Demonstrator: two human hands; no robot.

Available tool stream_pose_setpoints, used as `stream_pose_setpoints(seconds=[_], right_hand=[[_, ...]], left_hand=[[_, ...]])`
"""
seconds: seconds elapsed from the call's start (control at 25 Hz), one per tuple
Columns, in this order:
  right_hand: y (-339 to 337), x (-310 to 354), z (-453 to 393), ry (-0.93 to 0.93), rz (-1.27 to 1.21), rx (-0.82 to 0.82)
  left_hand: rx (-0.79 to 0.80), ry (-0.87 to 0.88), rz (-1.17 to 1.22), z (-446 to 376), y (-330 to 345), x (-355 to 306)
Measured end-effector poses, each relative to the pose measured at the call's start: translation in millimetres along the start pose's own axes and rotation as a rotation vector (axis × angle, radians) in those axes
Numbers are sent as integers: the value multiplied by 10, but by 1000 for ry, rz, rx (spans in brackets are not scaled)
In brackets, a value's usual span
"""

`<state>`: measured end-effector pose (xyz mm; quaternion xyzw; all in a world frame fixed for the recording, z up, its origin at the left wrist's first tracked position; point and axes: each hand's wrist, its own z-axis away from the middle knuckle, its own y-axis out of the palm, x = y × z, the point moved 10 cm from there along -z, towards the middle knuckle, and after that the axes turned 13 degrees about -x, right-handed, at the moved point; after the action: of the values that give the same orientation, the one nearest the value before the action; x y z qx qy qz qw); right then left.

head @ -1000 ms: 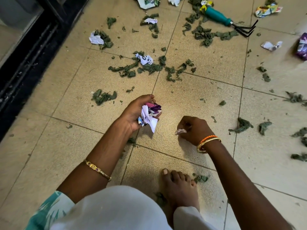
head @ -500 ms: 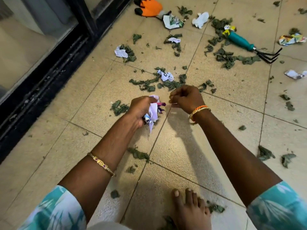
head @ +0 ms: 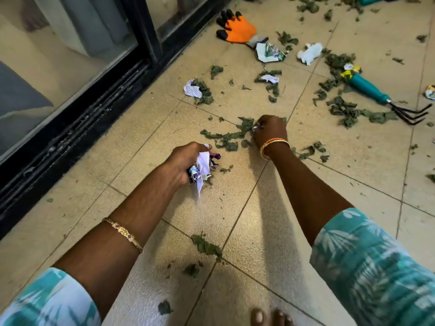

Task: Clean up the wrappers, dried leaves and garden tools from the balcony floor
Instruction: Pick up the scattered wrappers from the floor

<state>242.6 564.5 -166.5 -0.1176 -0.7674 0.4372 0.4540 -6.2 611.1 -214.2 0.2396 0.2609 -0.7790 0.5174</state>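
Note:
My left hand (head: pixel 186 162) grips a bunch of crumpled wrappers (head: pixel 203 169), white and purple, just above the tiled floor. My right hand (head: pixel 270 131) reaches further out, its fingers curled and pinching a small white wrapper scrap (head: pixel 257 127) among a trail of dried leaves (head: pixel 227 136). More crumpled wrappers lie beyond: one white (head: pixel 192 89), one small (head: pixel 270 78), one green-printed (head: pixel 268 52), one white wad (head: pixel 309 52). A teal-handled hand rake (head: pixel 381 96) lies at the right with leaves (head: pixel 348 111) around it.
An orange and black garden glove (head: pixel 236 28) lies near the black sliding-door track (head: pixel 77 128) along the left. Leaf bits (head: pixel 206 247) lie close to my bare toes (head: pixel 270 317) at the bottom edge. Another wrapper (head: pixel 430 91) shows at the right edge.
My right hand has moved away from the left hand's bundle, forward to the leaf trail, and closed on the white scrap there. The view has shifted forward and left.

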Motion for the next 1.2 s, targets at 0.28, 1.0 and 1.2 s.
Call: stream_pose_setpoints(seconds=[0.28, 1.0, 1.2], right_hand=[[-495, -541, -82, 615, -804, -179], [-314, 1140, -694, 602, -797, 681], [371, 1146, -697, 397, -543, 638]], left_hand=[[150, 28, 17, 77, 272, -287], [279, 94, 67, 353, 619, -1729], [167, -25, 280, -230, 482, -1407]])
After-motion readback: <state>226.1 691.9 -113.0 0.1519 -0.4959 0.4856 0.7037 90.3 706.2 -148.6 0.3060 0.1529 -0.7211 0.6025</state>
